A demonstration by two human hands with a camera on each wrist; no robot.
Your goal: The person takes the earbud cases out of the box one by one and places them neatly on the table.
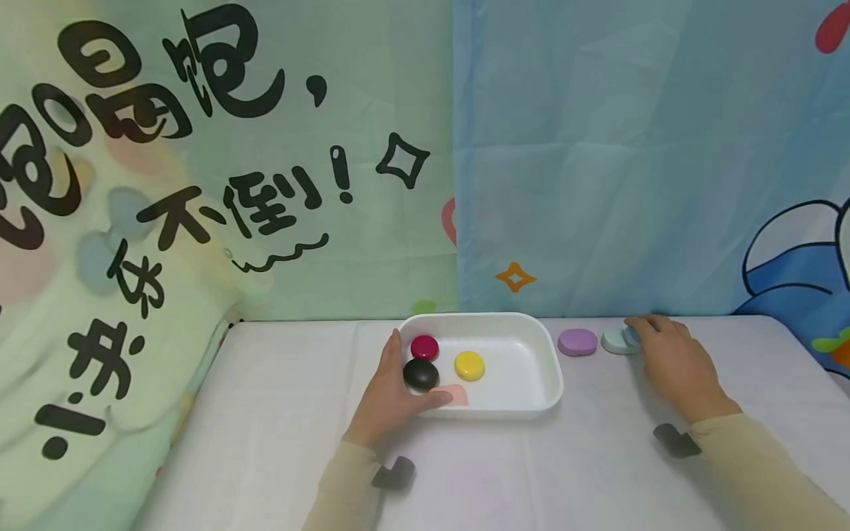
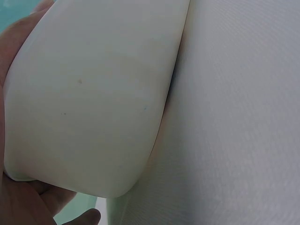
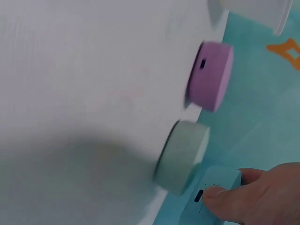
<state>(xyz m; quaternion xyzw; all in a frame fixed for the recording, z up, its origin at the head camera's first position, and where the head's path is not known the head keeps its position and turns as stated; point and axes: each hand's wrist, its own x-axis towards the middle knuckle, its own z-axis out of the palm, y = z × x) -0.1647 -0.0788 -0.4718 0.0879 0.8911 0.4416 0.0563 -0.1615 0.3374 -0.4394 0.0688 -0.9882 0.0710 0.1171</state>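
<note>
While my left hand (image 1: 393, 398) grips the left end of the white tray (image 1: 521, 365), the fingers of my right hand (image 1: 679, 367) pinch a light-blue block (image 3: 194, 209) beside the pale green block (image 3: 182, 157); whether those two touch, I can't quite tell. A purple block (image 1: 578, 342) sits on the counter (image 1: 518, 472) between the green one and the tray. Inside the tray, at my left hand's end, lie a magenta disc (image 1: 424, 347) and a dark disc (image 1: 420, 375), plus a pink piece (image 1: 460, 394) partly hidden by that hand; a yellow disc (image 1: 469, 366) lies farther right.
</note>
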